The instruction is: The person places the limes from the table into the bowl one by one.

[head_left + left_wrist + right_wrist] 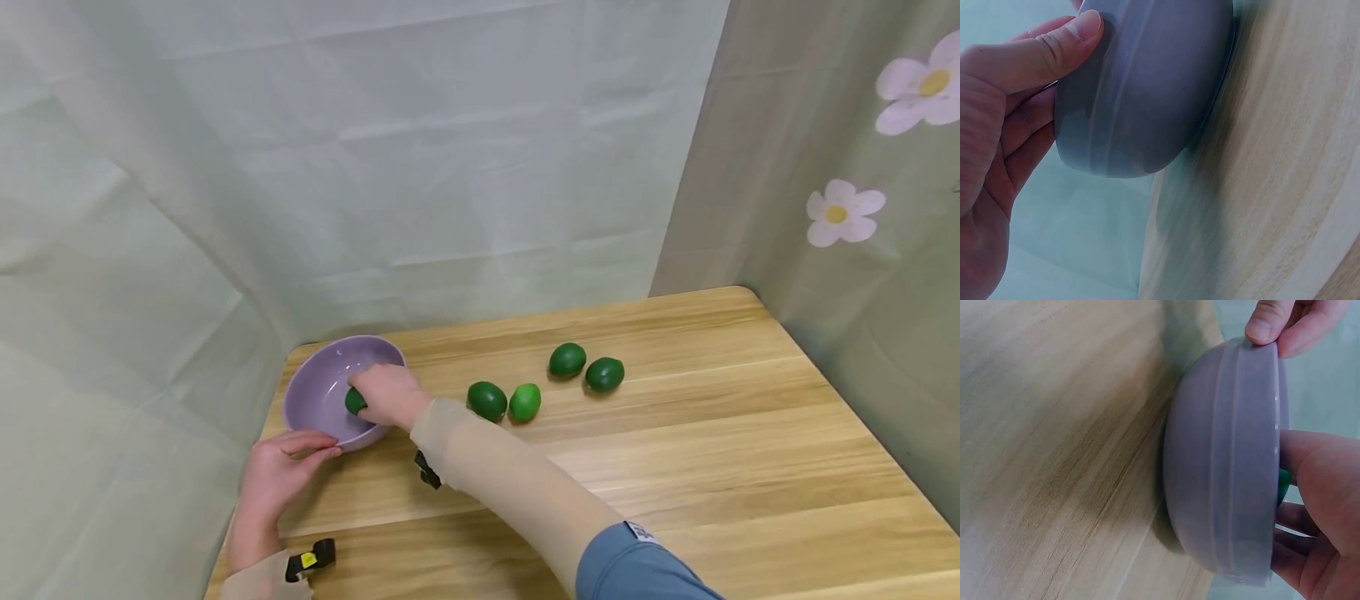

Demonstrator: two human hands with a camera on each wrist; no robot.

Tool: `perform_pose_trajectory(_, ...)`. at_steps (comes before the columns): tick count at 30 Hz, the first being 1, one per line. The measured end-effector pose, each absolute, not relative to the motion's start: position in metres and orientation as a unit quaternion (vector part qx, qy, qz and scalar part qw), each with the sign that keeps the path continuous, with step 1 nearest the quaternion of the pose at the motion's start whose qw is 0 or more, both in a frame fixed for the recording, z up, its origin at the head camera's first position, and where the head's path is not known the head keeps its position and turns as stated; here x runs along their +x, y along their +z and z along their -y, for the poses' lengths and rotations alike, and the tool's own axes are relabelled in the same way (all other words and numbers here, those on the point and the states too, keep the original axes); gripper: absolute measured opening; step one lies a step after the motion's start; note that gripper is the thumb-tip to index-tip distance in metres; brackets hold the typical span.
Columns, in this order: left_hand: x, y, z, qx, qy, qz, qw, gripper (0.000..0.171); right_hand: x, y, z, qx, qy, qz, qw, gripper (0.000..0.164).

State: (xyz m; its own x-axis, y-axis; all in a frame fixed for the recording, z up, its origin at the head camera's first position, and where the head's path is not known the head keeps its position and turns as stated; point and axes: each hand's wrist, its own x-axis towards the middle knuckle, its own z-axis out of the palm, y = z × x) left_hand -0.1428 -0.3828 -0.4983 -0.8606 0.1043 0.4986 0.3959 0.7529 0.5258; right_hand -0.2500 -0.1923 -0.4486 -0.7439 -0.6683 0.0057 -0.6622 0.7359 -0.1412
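Observation:
A purple bowl stands at the table's left end. My left hand pinches its near rim, the thumb outside on the wall in the left wrist view. Reaching over the bowl's right side, my right hand holds a dark green lime low inside the bowl. In the right wrist view the bowl wall hides most of that lime and the fingertips. To the right of my right forearm lie a dark green lime and a brighter green lime side by side.
Two more dark green limes, one slightly behind the other, lie farther right on the wooden table. A pale curtain hangs along the table's back and left edges. Flowered cloth hangs on the right.

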Motion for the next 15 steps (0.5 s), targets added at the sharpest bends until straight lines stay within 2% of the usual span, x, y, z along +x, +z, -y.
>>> perform_pose_trajectory(15,-0.1447,-0.5000,0.3834,-0.142,-0.320,0.910,0.220,0.024,-0.2529,-0.4572,0.1978,-0.348,-0.029,-0.936,0.032,0.031)
